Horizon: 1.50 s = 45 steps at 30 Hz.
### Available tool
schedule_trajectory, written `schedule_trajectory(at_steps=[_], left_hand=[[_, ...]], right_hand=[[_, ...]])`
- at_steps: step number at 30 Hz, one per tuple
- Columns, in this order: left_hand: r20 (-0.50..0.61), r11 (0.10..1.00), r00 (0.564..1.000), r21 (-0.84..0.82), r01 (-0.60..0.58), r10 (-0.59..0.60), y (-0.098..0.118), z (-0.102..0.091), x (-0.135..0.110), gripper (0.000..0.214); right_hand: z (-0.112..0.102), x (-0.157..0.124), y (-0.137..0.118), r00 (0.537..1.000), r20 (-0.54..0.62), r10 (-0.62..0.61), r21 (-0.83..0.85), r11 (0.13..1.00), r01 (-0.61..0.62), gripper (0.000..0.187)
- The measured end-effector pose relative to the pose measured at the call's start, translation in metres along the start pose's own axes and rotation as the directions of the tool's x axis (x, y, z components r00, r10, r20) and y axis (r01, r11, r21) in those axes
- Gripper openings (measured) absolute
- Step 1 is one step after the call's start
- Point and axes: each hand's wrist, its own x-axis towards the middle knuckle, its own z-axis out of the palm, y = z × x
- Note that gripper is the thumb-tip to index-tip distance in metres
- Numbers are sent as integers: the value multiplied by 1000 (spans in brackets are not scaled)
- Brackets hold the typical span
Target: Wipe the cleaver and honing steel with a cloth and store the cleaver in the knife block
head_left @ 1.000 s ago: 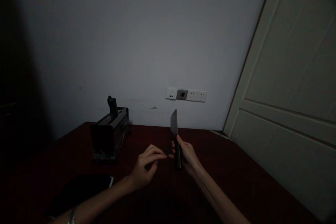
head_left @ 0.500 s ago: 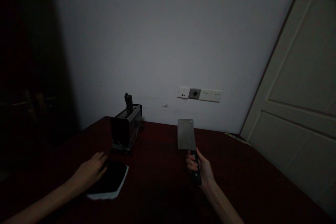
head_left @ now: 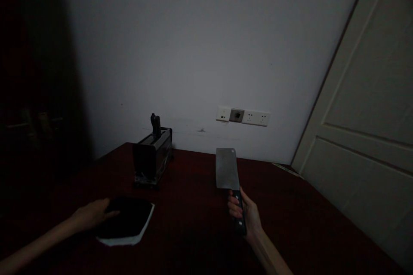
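Giving control, presumably: cleaver clamped by handle in right grip, right of knife block; left grip, at black sheet before it: can't be told.

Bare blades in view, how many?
1: on the cleaver, held in the right hand over the table's right half. Any inside the black holder would be hidden.

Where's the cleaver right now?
In the head view, the cleaver is just right of centre, held in the right hand, below the wall sockets.
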Motion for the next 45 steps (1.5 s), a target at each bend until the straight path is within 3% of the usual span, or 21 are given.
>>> schedule_trajectory(at_steps=[3,7,8,14,16,19,21,23,25,27,30,32,34,36,38,40,42,45], left_hand=[[79,998,996,-51,34,-30,20,-8,2,40],[189,952,980,-307,-8,69,80,-31,-4,37],[175,925,979,-380,-32,106,97,-37,-5,35],[61,763,959,-620,-181,277,190,-79,11,28],[-50,726,950,-633,-268,308,218,-94,27,27],[-326,699,875,-528,-482,357,260,-114,53,26],[-451,666,814,-483,-568,367,288,-121,69,27],[-467,589,779,-514,-624,418,314,-118,80,27],[-384,502,769,-593,-629,511,333,-104,85,28],[-300,455,755,-649,-609,582,346,-82,84,28],[-248,486,726,-601,-634,641,352,-42,79,27],[-296,508,659,-449,-735,691,350,-20,76,33],[-396,508,532,-171,-844,749,347,-4,74,41],[-434,450,357,131,-883,827,343,4,74,39],[-379,323,194,314,-893,905,340,7,75,31],[-294,213,108,352,-911,950,339,8,74,30],[-220,192,122,331,-924,968,340,6,72,34],[-123,252,224,309,-917,967,342,4,66,49]], right_hand=[[-2,2,1,1000,-3,13,-6,1000,-13,19],[-2,2,2,999,-3,50,42,998,-50,20],[-2,1,2,998,-2,64,57,996,-64,20],[-2,2,9,988,27,153,95,983,-155,21],[-3,2,13,984,44,170,112,978,-174,21],[-2,1,16,974,70,215,116,968,-222,23],[-1,0,17,965,92,247,115,960,-256,25],[-1,0,18,958,112,265,121,953,-278,27],[-3,1,18,951,131,278,125,948,-294,29],[-5,3,18,943,158,292,130,941,-313,30],[-9,5,18,932,208,298,144,933,-330,30],[-10,5,17,931,227,285,153,934,-323,30],[-9,4,17,931,240,275,155,936,-317,29],[-7,3,17,926,252,281,153,933,-324,29],[-4,1,17,919,263,292,148,930,-338,28],[-2,1,17,915,270,299,139,929,-344,29],[0,0,18,913,277,298,132,930,-344,29],[0,0,19,911,284,298,131,929,-345,30]])
